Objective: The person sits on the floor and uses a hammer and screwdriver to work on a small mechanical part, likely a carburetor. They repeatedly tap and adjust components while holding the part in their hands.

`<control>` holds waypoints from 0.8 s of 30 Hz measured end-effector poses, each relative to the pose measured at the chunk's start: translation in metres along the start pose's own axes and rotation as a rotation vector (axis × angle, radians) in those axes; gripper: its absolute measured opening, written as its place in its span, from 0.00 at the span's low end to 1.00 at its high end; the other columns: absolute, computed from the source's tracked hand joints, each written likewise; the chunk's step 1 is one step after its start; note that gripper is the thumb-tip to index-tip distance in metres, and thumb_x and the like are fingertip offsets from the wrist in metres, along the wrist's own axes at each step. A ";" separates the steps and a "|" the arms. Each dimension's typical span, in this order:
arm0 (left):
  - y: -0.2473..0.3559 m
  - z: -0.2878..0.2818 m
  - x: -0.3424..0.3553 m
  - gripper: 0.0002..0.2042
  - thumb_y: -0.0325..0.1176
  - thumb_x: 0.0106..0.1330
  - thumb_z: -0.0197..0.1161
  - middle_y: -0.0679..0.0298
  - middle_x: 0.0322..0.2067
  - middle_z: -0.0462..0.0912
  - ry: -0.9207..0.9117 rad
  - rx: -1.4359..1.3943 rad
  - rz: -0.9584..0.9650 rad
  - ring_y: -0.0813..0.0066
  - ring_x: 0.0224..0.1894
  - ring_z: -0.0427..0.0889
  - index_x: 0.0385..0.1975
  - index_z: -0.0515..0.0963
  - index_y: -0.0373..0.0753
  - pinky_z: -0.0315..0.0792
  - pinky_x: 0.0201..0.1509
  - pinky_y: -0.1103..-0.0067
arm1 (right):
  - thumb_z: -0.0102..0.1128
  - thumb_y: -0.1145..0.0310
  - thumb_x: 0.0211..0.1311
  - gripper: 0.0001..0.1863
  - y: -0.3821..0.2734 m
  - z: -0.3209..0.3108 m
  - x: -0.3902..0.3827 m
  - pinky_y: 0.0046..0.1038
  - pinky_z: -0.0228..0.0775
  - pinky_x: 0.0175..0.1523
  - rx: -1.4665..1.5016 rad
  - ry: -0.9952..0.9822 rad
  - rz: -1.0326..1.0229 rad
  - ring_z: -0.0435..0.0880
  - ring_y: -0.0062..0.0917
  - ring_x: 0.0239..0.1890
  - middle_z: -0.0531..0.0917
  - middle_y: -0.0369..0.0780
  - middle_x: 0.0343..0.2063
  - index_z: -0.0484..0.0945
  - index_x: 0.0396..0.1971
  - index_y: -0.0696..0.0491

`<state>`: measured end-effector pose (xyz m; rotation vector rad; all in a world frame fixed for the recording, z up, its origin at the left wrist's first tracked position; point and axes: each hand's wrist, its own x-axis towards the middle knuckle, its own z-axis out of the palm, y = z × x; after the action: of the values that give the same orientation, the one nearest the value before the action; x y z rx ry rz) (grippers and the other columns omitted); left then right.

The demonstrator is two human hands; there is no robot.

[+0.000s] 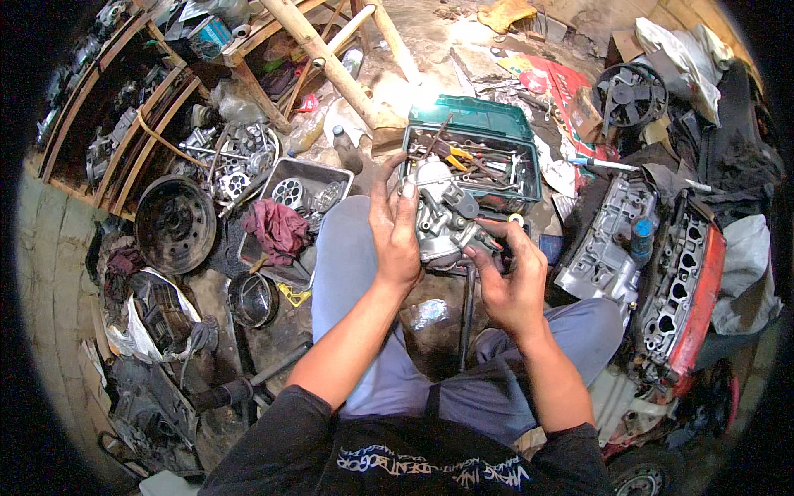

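One silvery metal part is hanging above the lap, near the open green toolbox, both hands supporting it. Left hand is gripping its left side, fingertips partly hidden behind; right hand is closing thumb and forefinger around its lower right side.

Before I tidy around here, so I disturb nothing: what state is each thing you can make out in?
Gray metal part: held up, off the floor
Left grip: closed on the part's left side
Right grip: closed on its lower right
Green toolbox: open, lid raised, tools inside
Metal tray: holding metal pieces
Maroon cloth: crumpled
Dark wheel rim: without a tire
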<state>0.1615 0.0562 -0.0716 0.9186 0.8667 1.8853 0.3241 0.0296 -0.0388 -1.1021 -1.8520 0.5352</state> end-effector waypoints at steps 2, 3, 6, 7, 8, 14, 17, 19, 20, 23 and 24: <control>0.002 0.002 0.001 0.22 0.31 0.77 0.53 0.56 0.54 0.77 -0.002 -0.029 -0.013 0.74 0.53 0.77 0.68 0.63 0.36 0.70 0.59 0.77 | 0.69 0.78 0.59 0.12 -0.010 0.002 0.003 0.26 0.73 0.44 0.336 -0.015 0.246 0.83 0.29 0.34 0.83 0.39 0.32 0.78 0.41 0.61; 0.007 0.004 0.001 0.22 0.31 0.77 0.53 0.56 0.53 0.78 0.004 -0.001 -0.005 0.74 0.53 0.77 0.68 0.63 0.36 0.70 0.59 0.76 | 0.69 0.77 0.60 0.11 -0.013 -0.001 0.005 0.26 0.73 0.43 0.408 -0.044 0.377 0.83 0.28 0.33 0.82 0.40 0.31 0.78 0.40 0.61; 0.007 0.004 0.000 0.22 0.31 0.77 0.54 0.56 0.53 0.78 0.022 -0.006 -0.056 0.74 0.53 0.78 0.68 0.63 0.37 0.71 0.59 0.76 | 0.69 0.76 0.61 0.09 -0.015 -0.005 0.010 0.26 0.72 0.38 0.621 -0.138 0.771 0.81 0.26 0.30 0.82 0.40 0.30 0.76 0.36 0.61; 0.006 0.005 0.000 0.22 0.31 0.77 0.54 0.56 0.53 0.78 0.026 -0.019 -0.086 0.74 0.54 0.78 0.68 0.63 0.37 0.72 0.60 0.75 | 0.68 0.77 0.61 0.09 -0.004 0.001 0.000 0.25 0.72 0.37 0.071 -0.039 0.157 0.81 0.26 0.29 0.82 0.45 0.30 0.77 0.38 0.62; 0.006 0.006 0.001 0.22 0.31 0.77 0.54 0.56 0.53 0.78 0.047 -0.016 -0.104 0.74 0.54 0.78 0.68 0.63 0.38 0.72 0.60 0.75 | 0.68 0.77 0.61 0.10 0.001 0.005 -0.003 0.27 0.72 0.37 -0.037 0.005 0.019 0.81 0.26 0.30 0.82 0.46 0.30 0.77 0.39 0.62; 0.006 0.002 0.004 0.20 0.33 0.77 0.54 0.57 0.51 0.80 0.075 -0.123 -0.203 0.73 0.50 0.81 0.66 0.65 0.39 0.76 0.55 0.75 | 0.68 0.67 0.64 0.14 0.015 0.009 -0.004 0.32 0.73 0.31 0.008 -0.002 0.023 0.83 0.28 0.28 0.81 0.41 0.25 0.78 0.43 0.60; 0.001 -0.006 0.011 0.17 0.38 0.78 0.53 0.57 0.47 0.82 0.116 -0.170 -0.210 0.69 0.44 0.85 0.61 0.70 0.39 0.81 0.48 0.74 | 0.62 0.57 0.71 0.15 -0.001 -0.011 0.003 0.21 0.64 0.19 1.091 -0.197 1.040 0.72 0.15 0.15 0.80 0.37 0.24 0.78 0.38 0.56; -0.001 -0.030 0.024 0.16 0.42 0.79 0.51 0.57 0.45 0.83 0.082 -0.455 -0.328 0.67 0.40 0.87 0.57 0.72 0.39 0.85 0.43 0.72 | 0.64 0.60 0.70 0.14 0.004 -0.021 -0.001 0.21 0.70 0.28 0.942 -0.416 0.955 0.77 0.16 0.23 0.81 0.39 0.28 0.79 0.39 0.57; -0.008 -0.032 0.037 0.17 0.46 0.80 0.48 0.58 0.43 0.84 0.230 -0.444 -0.282 0.64 0.36 0.88 0.52 0.74 0.39 0.86 0.38 0.70 | 0.65 0.62 0.69 0.13 0.002 -0.017 -0.005 0.22 0.72 0.34 0.601 -0.313 0.654 0.79 0.18 0.29 0.82 0.40 0.30 0.78 0.39 0.57; -0.001 -0.041 0.040 0.20 0.47 0.78 0.50 0.60 0.44 0.85 0.211 -0.365 -0.218 0.69 0.42 0.86 0.57 0.74 0.38 0.84 0.46 0.70 | 0.67 0.71 0.64 0.10 0.009 -0.014 -0.016 0.25 0.72 0.52 0.497 -0.166 0.592 0.79 0.21 0.45 0.83 0.39 0.37 0.78 0.39 0.59; -0.007 -0.057 0.038 0.21 0.48 0.78 0.50 0.59 0.44 0.85 0.187 -0.356 -0.234 0.69 0.43 0.86 0.57 0.74 0.38 0.84 0.45 0.70 | 0.67 0.72 0.64 0.10 0.010 -0.014 -0.013 0.26 0.72 0.52 0.605 -0.148 0.632 0.79 0.21 0.45 0.83 0.39 0.38 0.78 0.40 0.60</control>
<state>0.1022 0.0811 -0.0957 0.4122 0.6816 1.8585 0.3435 0.0226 -0.0445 -1.2183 -1.2768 1.4623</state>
